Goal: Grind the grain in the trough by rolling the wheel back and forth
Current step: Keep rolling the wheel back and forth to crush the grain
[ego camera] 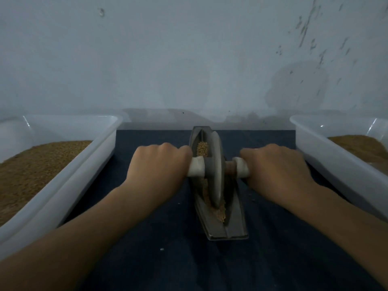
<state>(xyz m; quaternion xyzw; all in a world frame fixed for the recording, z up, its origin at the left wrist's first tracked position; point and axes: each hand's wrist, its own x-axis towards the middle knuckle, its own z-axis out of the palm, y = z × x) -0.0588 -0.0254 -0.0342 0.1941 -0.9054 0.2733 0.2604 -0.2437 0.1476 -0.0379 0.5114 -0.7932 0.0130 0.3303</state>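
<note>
The wheel point(215, 171) stands upright in the metal trough point(222, 224), midway between the two hands. The left hand point(157, 164) grips the white left handle point(196, 167), and the right hand point(275, 166) grips the white right handle point(241, 168), fingers curled over each. Grain point(202, 149) lies in the trough channel beyond the wheel, with more at the wheel's near edge. The trough rests lengthwise, pointing away from the person, on a dark blue cloth point(168, 248). A left tray point(69, 192) and a right tray point(327, 162), both white plastic, flank the cloth, each holding brown granular material. A pale, stained wall point(189, 59) stands behind.
</note>
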